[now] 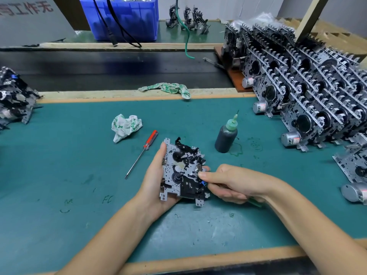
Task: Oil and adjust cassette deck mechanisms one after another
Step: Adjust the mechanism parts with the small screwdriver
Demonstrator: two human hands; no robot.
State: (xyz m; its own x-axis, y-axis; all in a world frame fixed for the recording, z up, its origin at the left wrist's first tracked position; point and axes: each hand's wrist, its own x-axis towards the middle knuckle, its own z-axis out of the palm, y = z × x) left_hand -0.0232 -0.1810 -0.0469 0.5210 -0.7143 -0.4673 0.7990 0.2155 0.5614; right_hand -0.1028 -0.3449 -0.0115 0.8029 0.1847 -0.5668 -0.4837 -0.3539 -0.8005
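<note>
A cassette deck mechanism (183,171), a silver perforated plate with black parts, lies tilted in my left hand (156,181), which grips it from below and the left edge. My right hand (228,182) holds a thin green-handled tool (255,201) with curled fingers, thumb and forefinger pressed against the mechanism's right edge near a small blue part. The tool's tip is hidden. A dark oil bottle (226,136) with a green needle nozzle stands upright on the green mat beyond the mechanism. A red-handled screwdriver (142,153) lies to the left.
A big stack of mechanisms (309,92) with silver motors fills the right side. More mechanisms (14,98) pile at the left edge. Two crumpled rags (126,127) (168,88) lie ahead. A blue bin (123,18) and cables sit beyond the black conveyor belt (99,70).
</note>
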